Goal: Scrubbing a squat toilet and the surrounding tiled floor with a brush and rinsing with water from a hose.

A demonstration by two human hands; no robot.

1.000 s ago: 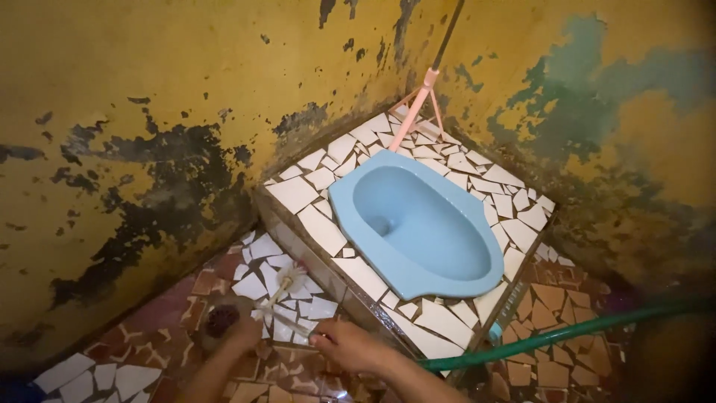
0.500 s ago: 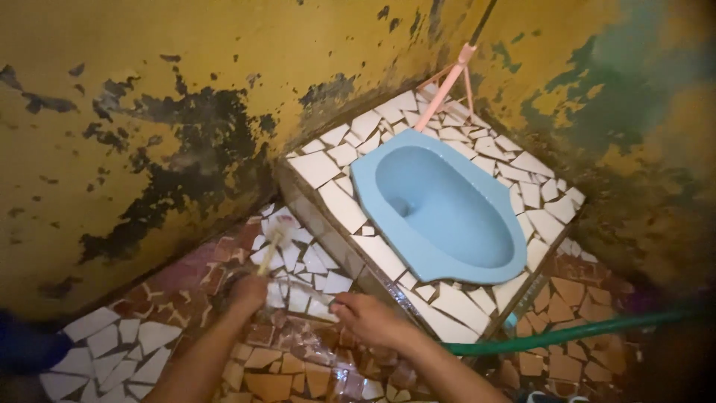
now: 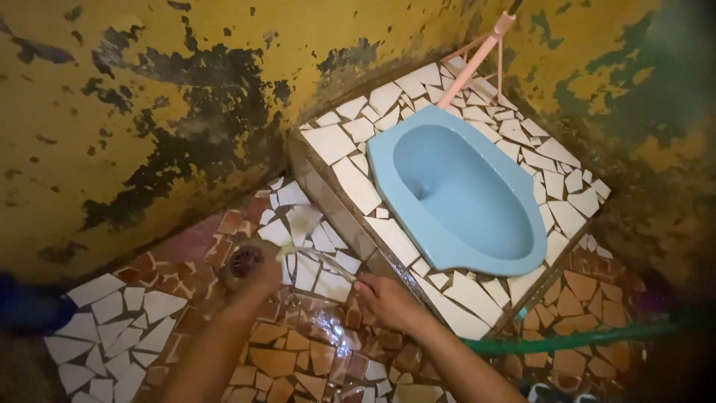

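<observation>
Head view, looking down into a tight corner w/ two peeling yellow walls [image 3: 149, 89], black patches where paint is gone. Left hand [image 3: 250, 272] is curled shut around a small round drain cover [image 3: 245, 261], dark w/ slots, held just above the floor [image 3: 298, 358] near the foot of the left wall. Right hand [image 3: 384, 298] is low over the wet floor, fingers partly closed; a thin stream of water [image 3: 317, 257] runs from near it toward the left hand. Can't tell for sure what the right hand grips; the source of the water is hidden under it.

Floor = broken-tile mosaic, white shards at left and centre, brown/orange ones nearer the camera, shiny wet between the hands. Open room is small: the walls close it at left and rear, and the raised tiled platform [image 3: 350, 179] cuts in from the right; its step edge runs diagonally right beside the right hand. Blue squat toilet pan [image 3: 462, 194] is set into that platform. A pink brush handle [image 3: 473, 63] leans in the back corner. Green hose [image 3: 582, 339] lies across the floor at right, running toward the right forearm. Blue object [image 3: 26, 306] at far left edge, too blurred to name. No packages, labels or signs in view.
</observation>
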